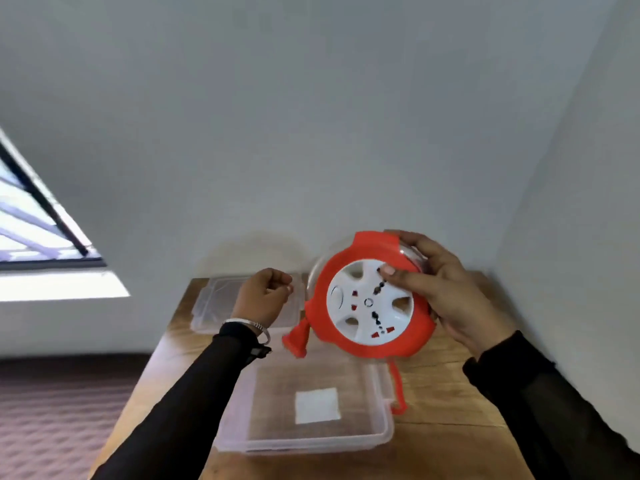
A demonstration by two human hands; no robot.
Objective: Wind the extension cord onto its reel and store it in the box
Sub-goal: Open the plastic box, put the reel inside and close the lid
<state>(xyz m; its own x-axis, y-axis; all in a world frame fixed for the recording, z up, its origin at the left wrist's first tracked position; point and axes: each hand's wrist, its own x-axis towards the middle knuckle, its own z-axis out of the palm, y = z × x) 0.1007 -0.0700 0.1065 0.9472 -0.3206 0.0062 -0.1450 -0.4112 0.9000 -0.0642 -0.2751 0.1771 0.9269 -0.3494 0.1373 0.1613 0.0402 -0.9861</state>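
My right hand point(457, 296) grips the orange extension cord reel point(346, 344) by its right rim, thumb pressed on the white wheel-shaped socket face point(367, 303). The reel is held tilted above the table, over the far edge of the clear plastic box point(382, 434). An orange plug point(296, 339) dangles at the reel's lower left. A loop of orange cord point(398, 393) hangs below the reel beside the box's right wall. My left hand point(265, 297) hovers left of the reel, fingers curled, holding nothing that I can see.
The box's clear lid point(211, 306) lies flat on the wooden table point(446, 410) behind my left hand. A grey wall stands right behind the table, with a corner at the right. A window is at the far left.
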